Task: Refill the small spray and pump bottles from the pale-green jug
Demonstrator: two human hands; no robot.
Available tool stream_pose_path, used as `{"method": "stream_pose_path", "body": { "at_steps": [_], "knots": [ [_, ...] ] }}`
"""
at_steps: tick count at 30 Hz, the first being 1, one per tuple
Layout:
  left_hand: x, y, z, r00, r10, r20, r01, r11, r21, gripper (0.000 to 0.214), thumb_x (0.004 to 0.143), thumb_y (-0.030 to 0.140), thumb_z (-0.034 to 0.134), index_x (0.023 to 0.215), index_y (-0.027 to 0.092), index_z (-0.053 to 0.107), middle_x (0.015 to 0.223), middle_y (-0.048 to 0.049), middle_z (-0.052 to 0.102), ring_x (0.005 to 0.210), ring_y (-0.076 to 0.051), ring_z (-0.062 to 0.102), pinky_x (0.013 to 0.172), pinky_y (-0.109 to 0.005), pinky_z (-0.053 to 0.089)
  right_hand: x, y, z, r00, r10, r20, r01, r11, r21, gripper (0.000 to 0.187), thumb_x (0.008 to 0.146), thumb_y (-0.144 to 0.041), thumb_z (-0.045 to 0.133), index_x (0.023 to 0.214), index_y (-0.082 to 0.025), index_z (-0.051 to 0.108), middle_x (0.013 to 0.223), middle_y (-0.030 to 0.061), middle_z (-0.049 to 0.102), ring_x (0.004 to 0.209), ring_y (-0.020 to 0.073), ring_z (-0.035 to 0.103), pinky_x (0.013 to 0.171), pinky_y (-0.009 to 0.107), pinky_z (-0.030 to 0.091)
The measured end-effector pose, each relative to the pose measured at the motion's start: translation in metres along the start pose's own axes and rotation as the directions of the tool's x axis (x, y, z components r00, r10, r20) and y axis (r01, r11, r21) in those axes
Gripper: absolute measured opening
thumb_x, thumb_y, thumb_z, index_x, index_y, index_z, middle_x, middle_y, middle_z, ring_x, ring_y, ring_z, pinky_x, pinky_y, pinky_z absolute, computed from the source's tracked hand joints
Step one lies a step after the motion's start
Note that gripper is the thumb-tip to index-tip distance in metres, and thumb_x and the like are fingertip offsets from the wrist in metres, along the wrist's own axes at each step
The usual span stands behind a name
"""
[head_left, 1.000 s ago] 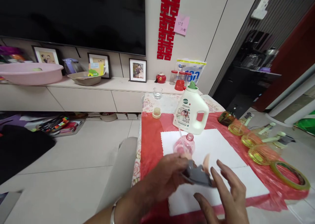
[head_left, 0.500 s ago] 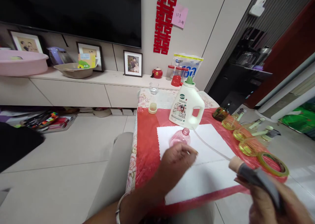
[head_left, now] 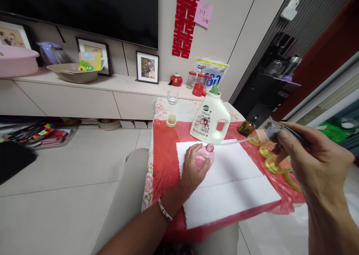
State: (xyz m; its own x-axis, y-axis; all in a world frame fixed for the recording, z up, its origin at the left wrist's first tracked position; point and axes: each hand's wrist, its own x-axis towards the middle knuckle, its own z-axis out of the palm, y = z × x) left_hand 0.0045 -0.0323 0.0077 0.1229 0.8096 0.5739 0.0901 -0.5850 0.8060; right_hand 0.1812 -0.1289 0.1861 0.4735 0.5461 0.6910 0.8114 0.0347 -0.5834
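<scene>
My left hand (head_left: 193, 167) is wrapped round a small pink clear bottle (head_left: 206, 154) standing open-necked on a white cloth (head_left: 232, 184). My right hand (head_left: 311, 161) is raised at the right, closed on a grey spray head (head_left: 273, 129) with a tan collar. A thin clear tube (head_left: 235, 141) runs from that collar leftward, its end near the pink bottle's neck. Just behind stands a white detergent jug (head_left: 210, 118) with a green cap.
A red plastic sheet (head_left: 164, 154) covers the small table. Several yellow-green bottles (head_left: 270, 163) and a tape roll lie at its right edge. A small cap (head_left: 171, 120) and a glass (head_left: 172, 97) stand at the back. A low cabinet (head_left: 84, 98) holds basins and photo frames.
My right hand took the spray head, drew its tube out of the pink bottle and lifted it up to the right. My left hand moved forward and closed round the bottle.
</scene>
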Motion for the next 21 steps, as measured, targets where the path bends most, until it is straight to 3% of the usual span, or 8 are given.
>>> {"method": "stream_pose_path", "body": {
  "at_steps": [6, 9, 12, 16, 21],
  "knots": [
    [-0.001, -0.005, 0.001, 1.0, -0.006, 0.009, 0.006, 1.0, -0.008, 0.045, 0.083, 0.021, 0.059, 0.127, 0.017, 0.05, 0.125, -0.0147, 0.061, 0.121, -0.027, 0.058, 0.108, -0.047, 0.046, 0.017, -0.01, 0.017, 0.978, -0.111, 0.177, 0.128, 0.988, -0.084, 0.039, 0.088, -0.055, 0.064, 0.112, -0.024, 0.072, 0.069, 0.0005, 0.065, 0.055, 0.0139, 0.062, 0.053, 0.024, 0.048],
    [-0.001, -0.006, 0.002, 1.0, -0.014, 0.006, 0.014, 1.0, -0.007, 0.044, 0.084, 0.023, 0.06, 0.127, 0.017, 0.051, 0.126, -0.0151, 0.06, 0.122, -0.027, 0.057, 0.108, -0.047, 0.046, 0.017, -0.013, 0.033, 0.945, -0.177, 0.275, 0.202, 0.977, -0.068, 0.038, 0.088, -0.054, 0.062, 0.108, -0.023, 0.073, 0.064, -0.0011, 0.064, 0.047, 0.0111, 0.057, 0.049, 0.022, 0.043],
    [-0.001, -0.006, 0.002, 1.0, -0.006, 0.004, 0.006, 1.0, -0.009, 0.044, 0.085, 0.024, 0.061, 0.127, 0.017, 0.051, 0.125, -0.0146, 0.061, 0.12, -0.027, 0.058, 0.107, -0.047, 0.047, 0.009, -0.011, 0.053, 0.885, -0.229, 0.406, 0.264, 0.964, -0.031, 0.04, 0.09, -0.051, 0.059, 0.113, -0.022, 0.072, 0.067, -0.0002, 0.066, 0.05, 0.0115, 0.058, 0.051, 0.022, 0.041],
    [0.0, -0.005, 0.001, 1.0, -0.017, -0.002, 0.017, 0.999, -0.036, 0.042, 0.086, 0.028, 0.063, 0.125, 0.017, 0.052, 0.124, -0.0142, 0.061, 0.119, -0.026, 0.058, 0.107, -0.047, 0.048, -0.005, -0.006, 0.072, 0.824, -0.201, 0.53, 0.27, 0.961, -0.056, 0.035, 0.093, -0.044, 0.057, 0.114, -0.019, 0.071, 0.071, 0.0009, 0.067, 0.055, 0.0125, 0.059, 0.055, 0.023, 0.041],
    [0.004, 0.0, -0.001, 0.998, -0.059, 0.013, 0.06, 0.996, -0.061, 0.042, 0.085, 0.022, 0.064, 0.125, 0.019, 0.052, 0.124, -0.0131, 0.061, 0.119, -0.026, 0.058, 0.108, -0.049, 0.046, -0.012, 0.0, 0.08, 0.792, -0.222, 0.568, 0.28, 0.96, -0.016, 0.024, 0.095, -0.036, 0.059, 0.11, -0.02, 0.07, 0.083, -0.0004, 0.07, 0.064, 0.0113, 0.061, 0.059, 0.022, 0.041]
  ]
}}
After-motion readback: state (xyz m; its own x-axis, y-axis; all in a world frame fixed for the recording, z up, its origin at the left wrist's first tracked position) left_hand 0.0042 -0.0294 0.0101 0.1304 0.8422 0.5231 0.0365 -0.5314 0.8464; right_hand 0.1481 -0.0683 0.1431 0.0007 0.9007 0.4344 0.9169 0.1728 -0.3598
